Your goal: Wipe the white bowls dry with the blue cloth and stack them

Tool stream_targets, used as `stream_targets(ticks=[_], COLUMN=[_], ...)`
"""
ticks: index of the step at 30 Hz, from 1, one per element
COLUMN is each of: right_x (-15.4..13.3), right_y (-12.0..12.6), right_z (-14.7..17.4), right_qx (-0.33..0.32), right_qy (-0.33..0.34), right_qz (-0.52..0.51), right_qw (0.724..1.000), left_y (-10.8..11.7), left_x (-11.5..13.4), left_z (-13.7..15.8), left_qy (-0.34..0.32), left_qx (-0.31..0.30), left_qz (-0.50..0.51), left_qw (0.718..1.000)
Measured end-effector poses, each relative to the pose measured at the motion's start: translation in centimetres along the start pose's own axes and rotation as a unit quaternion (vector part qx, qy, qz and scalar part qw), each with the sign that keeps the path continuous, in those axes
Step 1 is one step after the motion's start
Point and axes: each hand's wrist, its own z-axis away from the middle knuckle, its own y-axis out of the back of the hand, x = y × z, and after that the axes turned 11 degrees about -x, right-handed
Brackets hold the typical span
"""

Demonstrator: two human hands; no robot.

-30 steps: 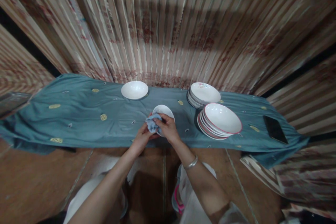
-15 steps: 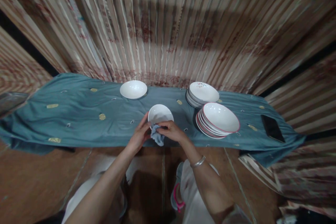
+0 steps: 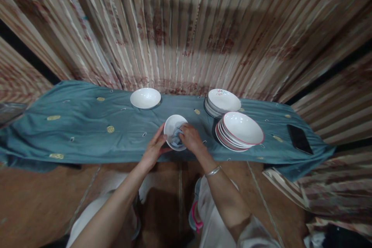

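A small white bowl (image 3: 172, 122) is tilted toward me above the front part of the cloth-covered table. My left hand (image 3: 155, 145) grips its left side, thumb by the rim and fingers underneath. Inside the bowl lies a crumpled light-blue cloth (image 3: 176, 138), pinched in the fingers of my right hand (image 3: 190, 138), which reaches in over the right rim. Behind and to the left stands a separate white bowl (image 3: 145, 98). To the right are a stack of red-rimmed bowls (image 3: 243, 128) and, farther back, a stack of white dishes with a floral print (image 3: 223, 100).
A blue-green tablecloth (image 3: 87, 124) with yellow motifs covers the long table. A black phone (image 3: 300, 139) lies near its right end. A pleated, patterned curtain (image 3: 180, 38) hangs directly behind. My feet are on the brown floor (image 3: 162, 201) below.
My right hand has brought the blue cloth from the bowl's near rim into its inside. The bowl is now tipped more toward the right hand. The view has shifted slightly.
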Motion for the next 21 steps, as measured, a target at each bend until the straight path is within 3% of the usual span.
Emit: stream_targets(ticks=[4,7,12,16,18,21], right_x=[-0.3,-0.8,-1.4,-1.9,-2.3,-2.8], right_y=[-0.9,-1.8,-2.3,-1.6,-1.3,-0.9], right_z=[-1.1,-1.7,-2.0,-1.5,-1.0,-0.1], right_qx=[0.062,0.102,0.094,0.088,0.092,0.091], right_qy=[0.010,0.047,0.097,0.091,0.083,0.081], right_qz=[-0.093,-0.201,-0.420,-0.514,-0.508,-0.458], right_qw=[0.994,0.973,0.897,0.849,0.853,0.881], left_y=[0.1,0.1,0.1,-0.3,-0.6,-0.6], left_x=[-0.2,-0.4,-0.5,-0.4,-0.4,-0.5], left_z=[0.0,0.0,0.0,0.1,0.1,0.3], left_qy=[-0.003,-0.003,-0.004,-0.004,-0.007,-0.020], left_qx=[-0.010,-0.014,-0.015,-0.016,-0.021,-0.025], left_qz=[-0.005,-0.005,0.004,-0.004,-0.006,-0.004], left_qw=[1.000,1.000,1.000,1.000,1.000,0.999])
